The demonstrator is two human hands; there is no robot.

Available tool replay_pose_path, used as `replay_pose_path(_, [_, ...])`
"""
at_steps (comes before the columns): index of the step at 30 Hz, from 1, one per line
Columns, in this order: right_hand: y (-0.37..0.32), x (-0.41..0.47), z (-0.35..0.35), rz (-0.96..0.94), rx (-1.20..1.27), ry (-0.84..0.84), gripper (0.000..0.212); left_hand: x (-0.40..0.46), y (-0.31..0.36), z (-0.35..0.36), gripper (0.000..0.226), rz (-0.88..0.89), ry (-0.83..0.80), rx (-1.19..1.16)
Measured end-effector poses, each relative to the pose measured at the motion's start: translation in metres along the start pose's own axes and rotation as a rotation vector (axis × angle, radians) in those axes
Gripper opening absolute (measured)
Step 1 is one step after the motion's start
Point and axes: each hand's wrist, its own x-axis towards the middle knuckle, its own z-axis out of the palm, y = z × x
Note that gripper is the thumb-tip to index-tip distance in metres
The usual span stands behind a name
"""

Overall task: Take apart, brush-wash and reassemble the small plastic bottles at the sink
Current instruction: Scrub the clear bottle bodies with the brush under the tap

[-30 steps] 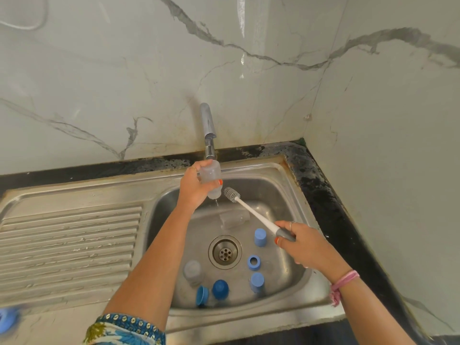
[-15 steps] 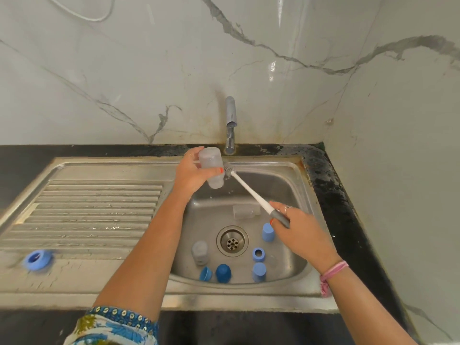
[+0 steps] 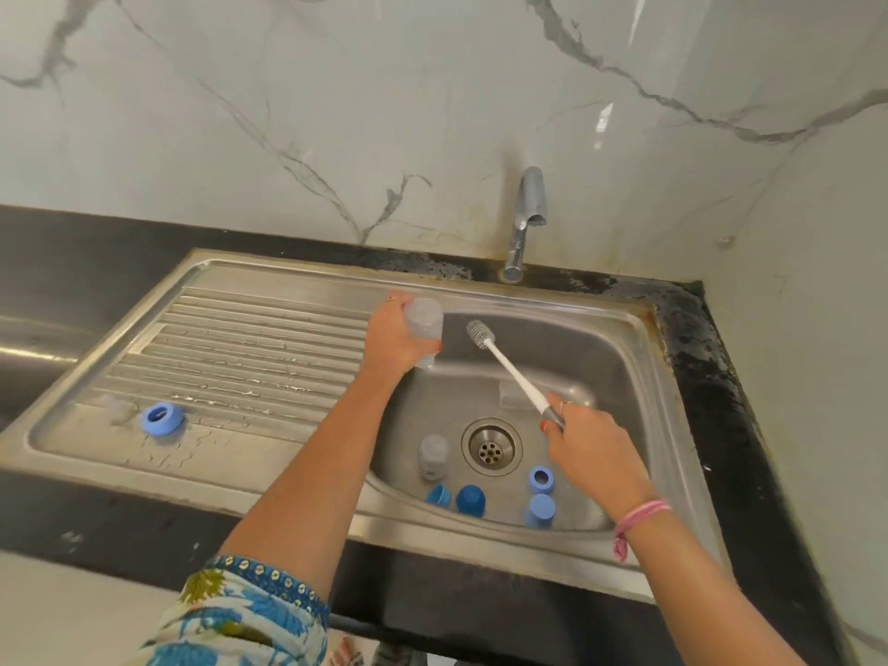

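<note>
**Bottle and brush held apart over the sink**

On the drainboard [image 3: 230, 338] at the far left, a blue ring [image 3: 162, 418] is seen lying flat, well apart from the hands.

The left arm is stretched forward and slightly rightward from a patterned sleeve [image 3: 240, 612], the wrist raised above the basin's left rim. The left hand [image 3: 396, 336] is wrapped round a clear bottle [image 3: 424, 329], thumb across its front and fingers behind. The bottle is held nearly upright, its long axis tilted a little; which end is the mouth cannot be told.

Just right of it, not touching, the brush [image 3: 509, 367] is held aslant, bristle head up and to the left, handle running down to the right. Its grey grip is pinched in the right hand [image 3: 584, 439], the arm reaching in from the lower right with a pink band [image 3: 639, 514] at the wrist.

In the sink [image 3: 620, 358], a second clear bottle [image 3: 433, 456] stands left of the drain [image 3: 491, 447], with four blue caps [image 3: 471, 498] near the front wall. The tap [image 3: 526, 218] is mounted behind.
</note>
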Motion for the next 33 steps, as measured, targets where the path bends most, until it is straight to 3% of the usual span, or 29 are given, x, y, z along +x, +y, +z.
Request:
replay_pose_path(3, [-0.028, 0.002, 0.005, -0.038, 0.035, 0.064, 0.036, 0.005, -0.008, -0.028, 0.072, 0.009, 0.069, -0.009])
replay_pose_path(8, [-0.088, 0.01, 0.023, -0.113, 0.347, 0.172, 0.036, 0.023, -0.028, -0.099, 0.074, 0.078, 0.161, 0.072])
replay_pose_path(13, [-0.153, 0.02, 0.049, -0.07, 0.511, 0.098, 0.031, 0.042, -0.066, -0.186, 0.082, 0.072, 0.123, 0.181])
replay_pose_path(19, [-0.206, 0.02, 0.089, -0.027, 0.592, 0.05, 0.032, 0.042, -0.108, -0.249, 0.073, 0.073, -0.037, 0.184])
replay_pose_path(26, [-0.24, 0.025, 0.114, 0.053, 0.701, 0.024, 0.034, 0.017, -0.153, -0.264, 0.08, 0.107, -0.278, 0.23])
replay_pose_path(33, [-0.245, 0.033, 0.114, 0.103, 0.761, 0.009, 0.03, -0.013, -0.189, -0.252, 0.079, 0.103, -0.311, 0.235])
